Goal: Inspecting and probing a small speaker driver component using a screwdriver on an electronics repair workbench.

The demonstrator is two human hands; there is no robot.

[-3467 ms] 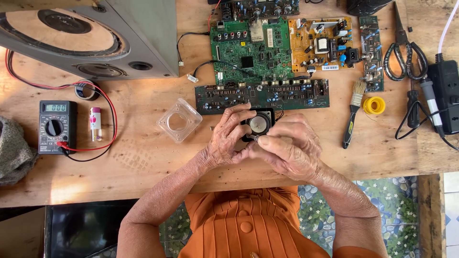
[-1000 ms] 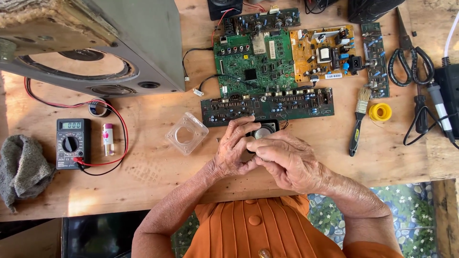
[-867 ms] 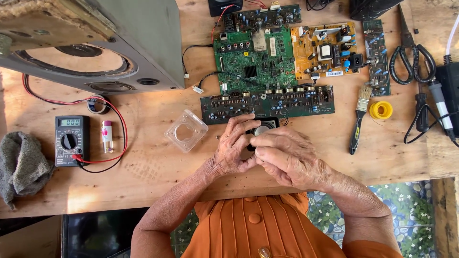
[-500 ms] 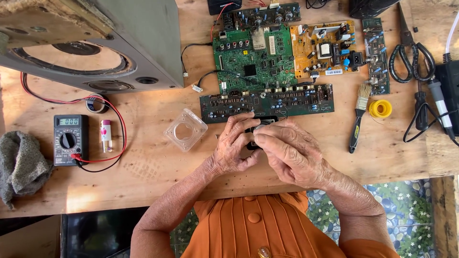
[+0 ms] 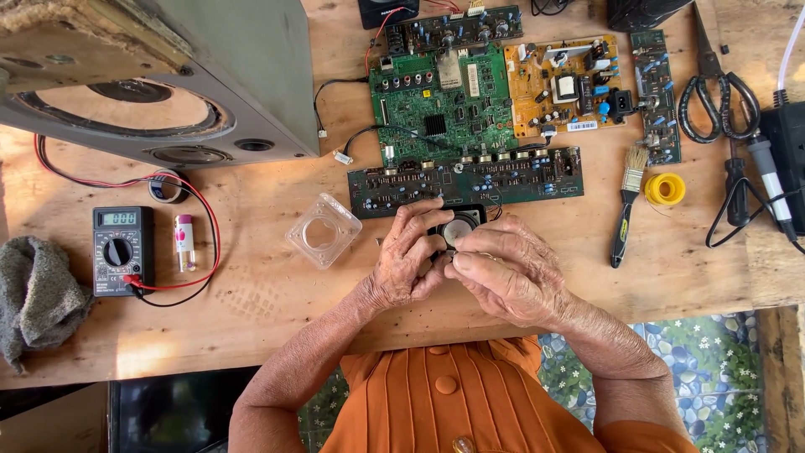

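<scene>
A small black speaker unit with a silvery round centre sits between both hands over the wooden bench. My left hand grips its left side with curled fingers. My right hand covers its lower right side, fingers bent over the silvery disc. Most of the black housing is hidden by the fingers. A long dark circuit board lies just beyond the hands. A clear square plastic cover rests to the left of my left hand.
Green and orange circuit boards lie at the back. A grey loudspeaker cabinet fills the upper left. A multimeter with red lead, a small tube, a rag, a brush, solder reel, scissors and soldering iron surround them.
The hands shifted slightly while turning the small speaker; the right fingers now cover more of the silvery disc. The camera view drifted a little. Nothing else on the bench moved.
</scene>
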